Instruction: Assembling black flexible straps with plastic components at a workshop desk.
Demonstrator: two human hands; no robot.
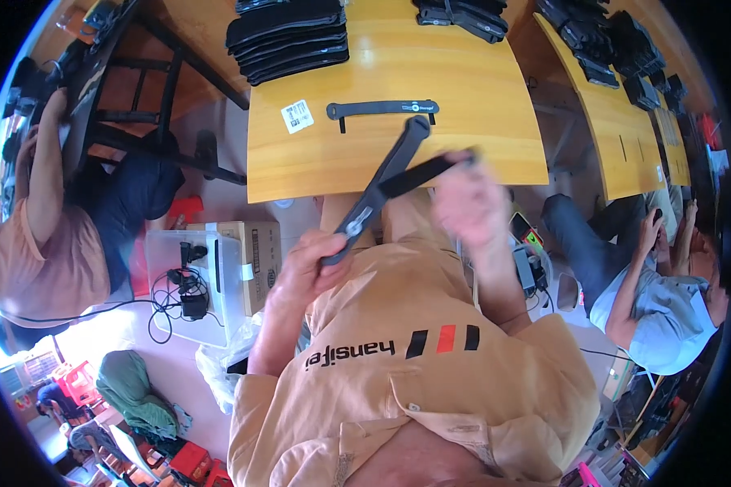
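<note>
A long dark grey fabric strap with a rounded end slants up over the table's near edge. My left hand is closed round its lower end, thumb on top. A narrower black strip branches off the strap's middle to the right. My right hand, smeared by motion, pinches the free end of that strip. Another dark strap with a pale printed mark lies flat across the table, two short black tabs sticking out below it.
On the yellow table are a white label and a tall stack of black straps; a smaller bundle sits at the far right. A clear bin with cables stands left of me. Seated people work on both sides.
</note>
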